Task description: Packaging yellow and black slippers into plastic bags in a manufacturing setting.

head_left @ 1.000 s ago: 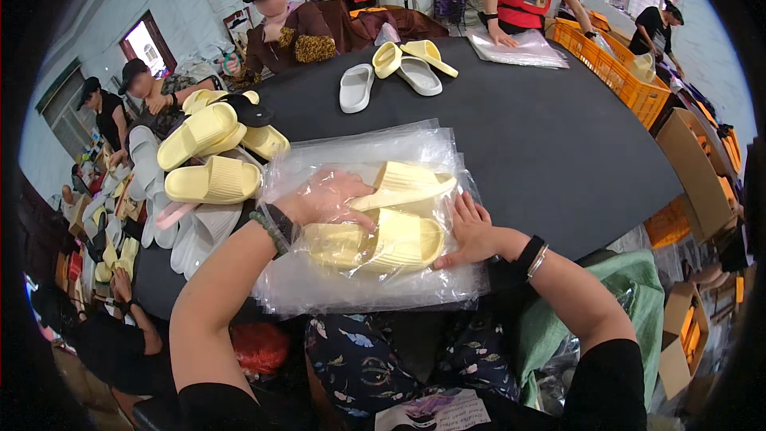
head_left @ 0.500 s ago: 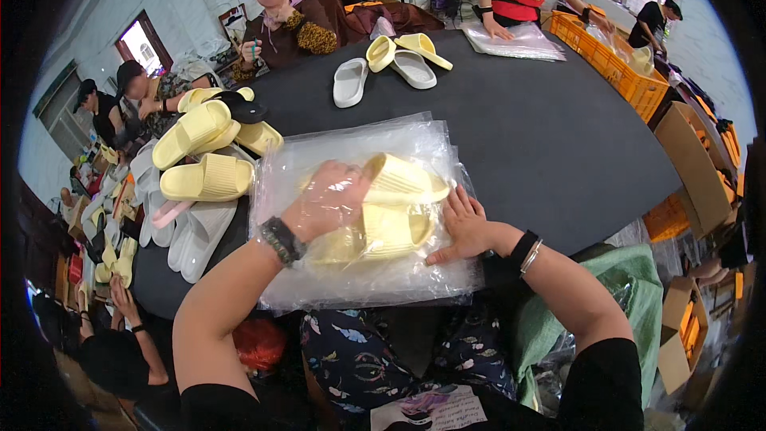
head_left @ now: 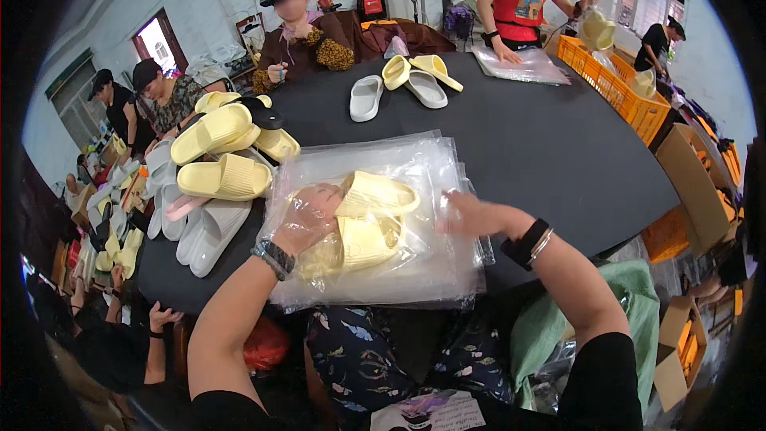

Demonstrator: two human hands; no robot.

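Observation:
A pair of pale yellow slippers, the upper slipper (head_left: 377,193) and the lower slipper (head_left: 369,241), lies on a stack of clear plastic bags (head_left: 435,263) in front of me. My left hand (head_left: 309,217), sheathed in the clear film of the top bag, is closed on the slippers at their left ends. Its fingertips are partly hidden by the shiny plastic and the slippers. My right hand (head_left: 469,214) is by the right side of the bags, just off the slipper toes. Motion smears its fingers, so their closing cannot be made out.
Yellow slippers (head_left: 223,177) and grey slippers (head_left: 211,235) are piled at the left. Two grey and two yellow slippers (head_left: 427,89) sit farther back on the black table (head_left: 550,168). Across it, a person in red handles bags (head_left: 523,64) beside an orange crate (head_left: 610,84).
My right hand, flat with spread fingers beside the slippers before, has lifted slightly and blurs. The slippers and my left hand appear farther left relative to the bags. The view has shifted.

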